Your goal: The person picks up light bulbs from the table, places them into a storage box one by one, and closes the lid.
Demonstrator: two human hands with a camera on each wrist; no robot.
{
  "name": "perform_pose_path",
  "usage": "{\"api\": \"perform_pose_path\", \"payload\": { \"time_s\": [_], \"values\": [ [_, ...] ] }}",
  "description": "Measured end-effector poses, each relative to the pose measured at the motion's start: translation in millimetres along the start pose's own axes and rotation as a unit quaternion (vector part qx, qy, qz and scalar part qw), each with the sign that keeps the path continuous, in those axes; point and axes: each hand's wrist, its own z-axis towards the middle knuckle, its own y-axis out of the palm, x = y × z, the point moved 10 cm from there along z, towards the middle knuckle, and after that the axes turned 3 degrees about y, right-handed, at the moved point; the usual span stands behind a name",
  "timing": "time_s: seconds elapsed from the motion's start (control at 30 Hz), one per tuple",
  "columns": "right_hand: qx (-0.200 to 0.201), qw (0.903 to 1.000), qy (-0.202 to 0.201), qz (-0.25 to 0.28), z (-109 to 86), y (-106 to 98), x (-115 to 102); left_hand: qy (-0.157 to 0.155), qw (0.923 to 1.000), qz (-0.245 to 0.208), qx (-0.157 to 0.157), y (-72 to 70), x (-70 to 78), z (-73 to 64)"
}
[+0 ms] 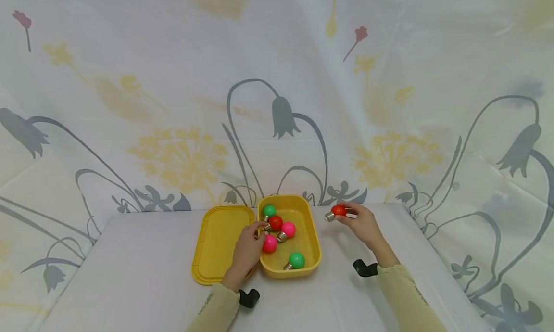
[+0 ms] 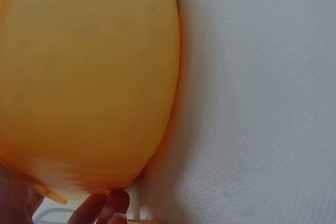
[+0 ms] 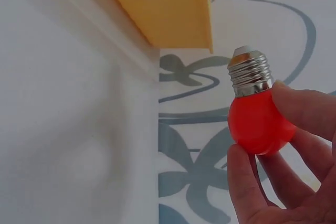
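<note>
My right hand holds a red light bulb in the air to the right of a yellow plastic container. In the right wrist view, thumb and fingers pinch the red glass, and the silver screw base points up and away. My left hand grips the container's left rim; the left wrist view shows fingertips against its outer wall. Inside lie a green bulb, another red bulb, two pink bulbs and a second green bulb.
A flat yellow lid lies left of the container, partly behind the left hand and forearm. Both stand on a white-covered table. A floral-patterned curtain hangs behind and at the sides.
</note>
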Motion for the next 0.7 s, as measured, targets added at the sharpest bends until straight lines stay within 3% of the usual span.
{"api": "perform_pose_path", "payload": {
  "time_s": [0.7],
  "values": [
    [-0.024, 0.9989, -0.032, 0.025, -6.9, 19.7, -32.6, -0.002, 1.0, -0.001, 0.0, 0.5, -0.5, 0.4]
  ]
}}
